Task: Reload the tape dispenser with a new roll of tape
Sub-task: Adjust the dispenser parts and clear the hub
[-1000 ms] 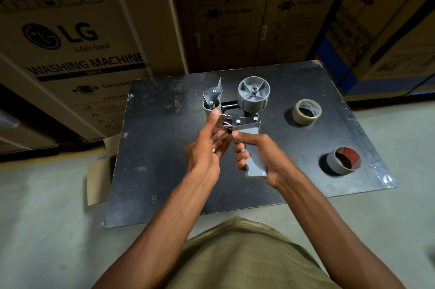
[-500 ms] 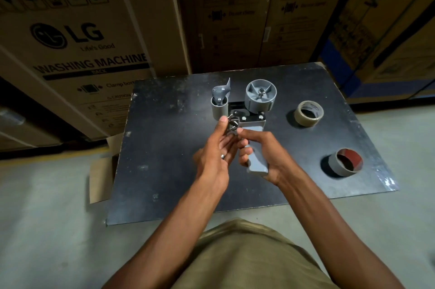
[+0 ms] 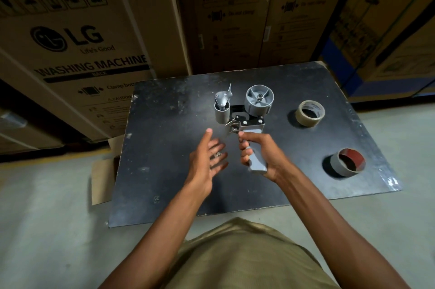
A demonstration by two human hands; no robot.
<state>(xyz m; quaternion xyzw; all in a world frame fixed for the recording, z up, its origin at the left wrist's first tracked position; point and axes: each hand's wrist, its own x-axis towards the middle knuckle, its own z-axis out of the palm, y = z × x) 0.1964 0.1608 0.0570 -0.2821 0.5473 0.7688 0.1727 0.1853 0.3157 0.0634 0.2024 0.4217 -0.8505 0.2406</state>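
Note:
A grey hand-held tape dispenser (image 3: 247,114) is held over the black board (image 3: 164,147), its bare spool wheel pointing up with no roll on it. My right hand (image 3: 261,154) is shut around its grey handle. My left hand (image 3: 207,159) hovers just left of the handle with fingers spread, touching nothing. A roll of clear tape (image 3: 310,113) lies flat on the board to the right of the dispenser. An empty cardboard core (image 3: 347,162), grey outside and red-brown inside, lies nearer the board's right front corner.
Tall cardboard appliance boxes (image 3: 77,36) stand close behind and to the left of the board, more at the right (image 3: 381,17). The board lies on a grey concrete floor (image 3: 47,218). A cardboard flap (image 3: 103,178) sticks out from under its left edge.
My left hand has let go of the metal parts near the dispenser's front and pulled back to the left, fingers opening. My right hand keeps the handle.

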